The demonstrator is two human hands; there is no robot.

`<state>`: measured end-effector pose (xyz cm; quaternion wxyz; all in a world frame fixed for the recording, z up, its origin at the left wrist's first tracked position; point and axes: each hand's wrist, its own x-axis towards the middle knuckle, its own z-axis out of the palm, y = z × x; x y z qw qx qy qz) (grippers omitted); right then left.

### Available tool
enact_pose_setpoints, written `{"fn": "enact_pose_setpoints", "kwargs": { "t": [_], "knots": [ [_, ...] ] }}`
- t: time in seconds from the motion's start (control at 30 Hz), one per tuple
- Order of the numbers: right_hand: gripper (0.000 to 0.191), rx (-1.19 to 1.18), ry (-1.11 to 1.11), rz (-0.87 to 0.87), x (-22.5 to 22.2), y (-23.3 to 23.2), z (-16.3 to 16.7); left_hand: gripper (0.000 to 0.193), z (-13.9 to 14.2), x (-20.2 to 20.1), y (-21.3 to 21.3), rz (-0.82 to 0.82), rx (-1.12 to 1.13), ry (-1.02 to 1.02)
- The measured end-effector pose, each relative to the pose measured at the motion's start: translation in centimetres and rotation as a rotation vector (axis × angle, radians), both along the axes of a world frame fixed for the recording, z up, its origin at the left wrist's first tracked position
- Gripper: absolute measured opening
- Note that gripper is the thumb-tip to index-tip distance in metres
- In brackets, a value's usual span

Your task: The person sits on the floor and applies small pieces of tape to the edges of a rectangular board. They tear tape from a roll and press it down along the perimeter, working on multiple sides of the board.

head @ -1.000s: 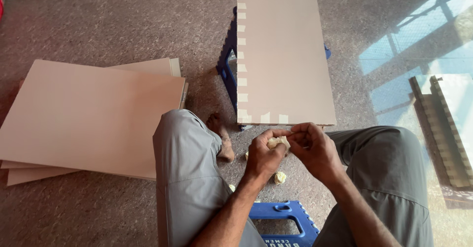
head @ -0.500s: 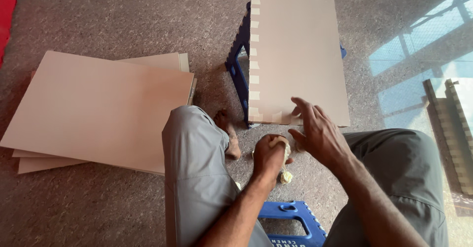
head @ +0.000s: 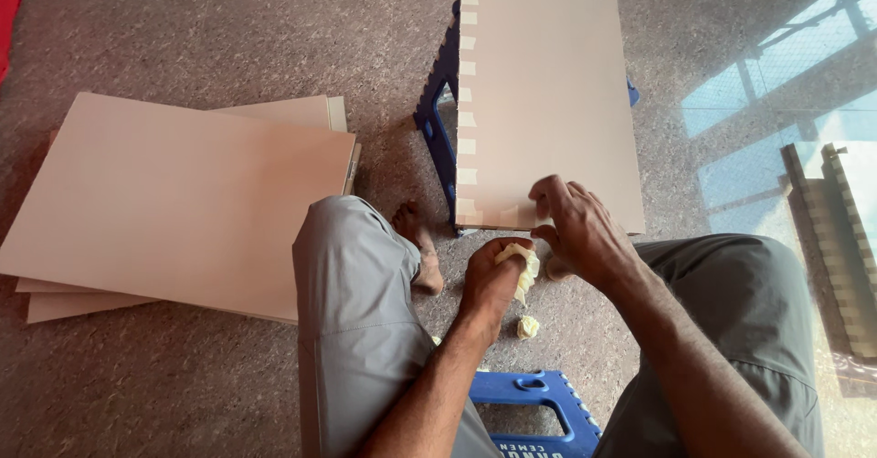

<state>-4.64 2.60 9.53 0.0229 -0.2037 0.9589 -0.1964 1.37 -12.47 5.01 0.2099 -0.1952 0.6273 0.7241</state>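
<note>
A long beige board (head: 548, 93) lies across a blue plastic stool (head: 437, 115) in front of me, with short strips of pale tape along its left and near edges. My left hand (head: 489, 280) is closed around a crumpled wad of yellowish tape (head: 523, 264). My right hand (head: 575, 225) rests on the board's near edge, its fingertips pinching at a tape strip there. A small ball of tape (head: 528, 326) lies on the floor between my knees.
A stack of beige boards (head: 174, 202) lies on the carpet to the left. I sit on a second blue stool (head: 539, 412), with my bare foot (head: 418, 243) near the first stool. A ridged wooden piece (head: 840, 248) lies at the right.
My right hand has moved from the wad up to the board's near edge. The left hand keeps hold of the crumpled tape. The view shifted slightly.
</note>
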Motion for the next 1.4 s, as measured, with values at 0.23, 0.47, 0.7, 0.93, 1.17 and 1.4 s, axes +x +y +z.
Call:
{"fn": "enact_pose_setpoints", "kwargs": {
  "t": [0.23,0.47,0.7,0.93,1.17,1.4],
  "knots": [
    [0.050,-0.095,0.124,0.037,2.1,0.3,0.4,0.027,0.5,0.2,0.1,-0.005,-0.030,0.035],
    [0.034,0.199,0.281,0.117,1.6,0.3,0.6,0.035,1.4,-0.6,0.2,-0.024,0.007,0.025],
    [0.022,0.401,0.353,0.188,0.1,-0.9,-0.1,0.039,1.5,-0.7,0.0,-0.027,0.001,0.006],
    [0.015,0.316,0.308,0.265,-0.6,0.2,-0.8,0.033,0.8,-1.1,-0.5,0.002,-0.006,-0.028],
    [0.012,0.189,0.124,0.098,1.8,0.6,-1.3,0.025,-3.0,-1.3,-0.1,0.015,0.248,-0.061],
    [0.020,-0.151,0.022,-0.026,6.1,-0.3,0.2,0.007,-5.3,-1.9,0.3,0.057,0.656,-0.082]
  ]
}}
